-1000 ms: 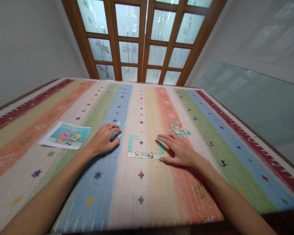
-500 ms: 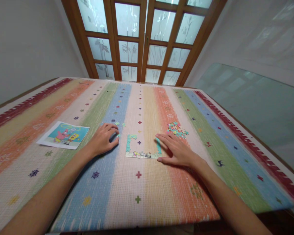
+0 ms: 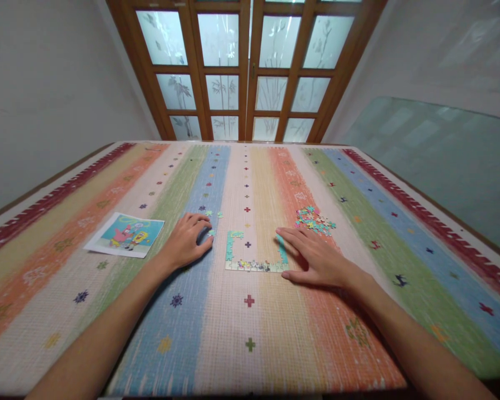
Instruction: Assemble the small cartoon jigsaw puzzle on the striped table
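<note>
A partly built jigsaw frame (image 3: 254, 261), a teal U shape, lies on the striped mat (image 3: 250, 333) between my hands. My left hand (image 3: 189, 239) rests on the mat just left of it, fingers curled, with its fingertips at a small loose piece (image 3: 210, 232); whether it grips the piece I cannot tell. My right hand (image 3: 316, 256) lies flat and spread, its fingers touching the frame's right side. A heap of loose pieces (image 3: 315, 220) sits just beyond my right hand.
A cartoon reference picture (image 3: 125, 235) lies to the left of my left hand. A few stray pieces (image 3: 213, 214) lie beyond my left fingers. Wooden doors with frosted glass (image 3: 245, 66) stand past the mat's far edge. A glass sheet (image 3: 441, 161) leans at the right.
Both hands keep their places by the puzzle frame. The view has shifted slightly, so everything sits a little more to the right in the picture.
</note>
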Demonstrator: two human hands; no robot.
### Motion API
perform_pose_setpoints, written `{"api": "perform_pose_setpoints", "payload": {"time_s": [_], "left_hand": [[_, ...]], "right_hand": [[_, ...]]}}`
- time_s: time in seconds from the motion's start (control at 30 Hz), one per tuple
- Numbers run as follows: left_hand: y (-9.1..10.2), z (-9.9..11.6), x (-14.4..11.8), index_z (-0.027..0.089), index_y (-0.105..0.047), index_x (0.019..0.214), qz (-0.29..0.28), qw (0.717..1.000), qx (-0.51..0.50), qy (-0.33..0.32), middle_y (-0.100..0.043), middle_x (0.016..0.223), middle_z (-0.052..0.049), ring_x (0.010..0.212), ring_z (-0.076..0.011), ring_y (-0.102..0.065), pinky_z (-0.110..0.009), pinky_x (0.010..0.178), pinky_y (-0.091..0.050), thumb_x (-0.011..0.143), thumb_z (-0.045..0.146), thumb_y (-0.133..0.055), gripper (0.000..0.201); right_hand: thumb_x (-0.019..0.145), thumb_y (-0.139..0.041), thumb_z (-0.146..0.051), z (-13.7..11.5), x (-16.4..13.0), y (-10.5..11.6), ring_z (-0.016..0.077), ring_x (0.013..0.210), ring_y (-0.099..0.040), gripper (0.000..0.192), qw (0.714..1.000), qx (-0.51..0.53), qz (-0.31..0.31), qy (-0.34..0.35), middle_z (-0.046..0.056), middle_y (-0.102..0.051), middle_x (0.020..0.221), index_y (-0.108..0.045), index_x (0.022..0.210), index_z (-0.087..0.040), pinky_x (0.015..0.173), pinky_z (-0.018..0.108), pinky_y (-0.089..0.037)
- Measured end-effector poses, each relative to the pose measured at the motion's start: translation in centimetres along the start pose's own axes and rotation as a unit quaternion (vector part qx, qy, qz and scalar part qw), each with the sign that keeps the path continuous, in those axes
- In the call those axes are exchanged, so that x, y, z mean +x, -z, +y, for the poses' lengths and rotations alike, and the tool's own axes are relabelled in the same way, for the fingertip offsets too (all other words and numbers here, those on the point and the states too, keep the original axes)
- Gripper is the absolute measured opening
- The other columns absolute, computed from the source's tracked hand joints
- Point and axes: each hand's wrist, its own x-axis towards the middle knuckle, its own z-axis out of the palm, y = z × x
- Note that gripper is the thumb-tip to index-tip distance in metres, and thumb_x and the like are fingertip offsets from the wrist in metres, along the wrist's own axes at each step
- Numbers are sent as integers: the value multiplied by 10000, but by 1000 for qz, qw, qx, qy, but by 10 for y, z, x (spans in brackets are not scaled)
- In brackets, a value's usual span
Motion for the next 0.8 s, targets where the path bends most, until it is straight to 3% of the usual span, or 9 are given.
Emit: {"api": "perform_pose_setpoints", "payload": {"time_s": [0.17, 0.8], "left_hand": [[-2, -1, 0, 209, -625, 1018, 0, 1000, -8, -11, -657, 1166, -82, 1135, -281, -561, -471, 1033, -455, 965, 329, -558, 148], [-4, -3, -1, 208, -616, 1013, 11, 999, -4, -34, -656, 1190, -88, 1142, -284, -565, -492, 1031, -465, 984, 328, -528, 151]], "right_hand": [[922, -650, -564, -2, 1, 2, 391, 1356, -528, 836, 1000, -11, -1, 5, 201, -515, 1548, -366, 1583, -137, 1133, 599, -428], [907, -667, -545, -3, 0, -1, 387, 1402, -484, 836, 1000, 1, 0, -8, 156, -478, 1588, -357, 1608, -212, 1169, 618, -379]]}}
